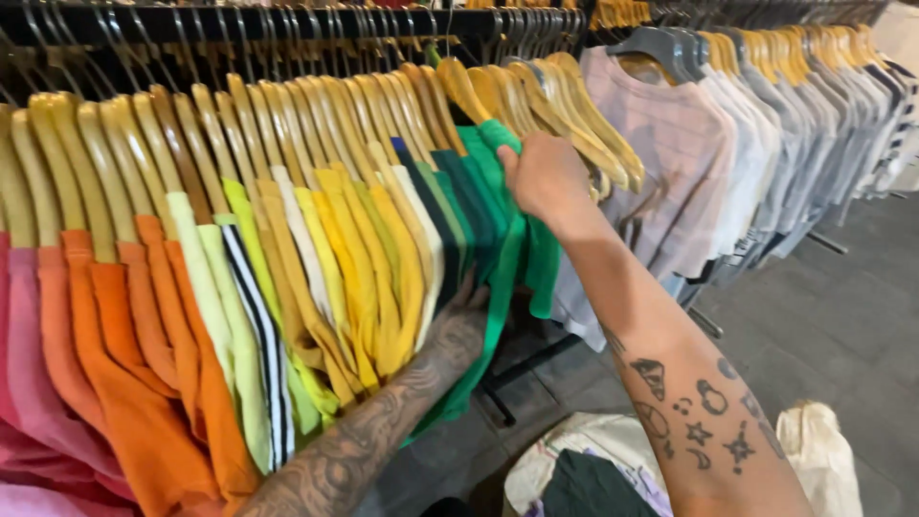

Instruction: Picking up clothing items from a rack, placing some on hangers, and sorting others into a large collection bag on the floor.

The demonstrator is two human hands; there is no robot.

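Partly buried among green shirts [498,287], both hands, left [459,330] and right [546,177], hide their fingers, grip unclear.

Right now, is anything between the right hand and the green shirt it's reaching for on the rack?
No. The right hand already touches the green shirt at its shoulder, just below the wooden hangers. The left hand presses the same shirt's front lower down.

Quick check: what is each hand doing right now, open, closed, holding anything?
Left hand: fingers tucked between the hanging shirts, pressed against the green shirt; grip cannot be told.
Right hand: closed on the green shirt's shoulder.
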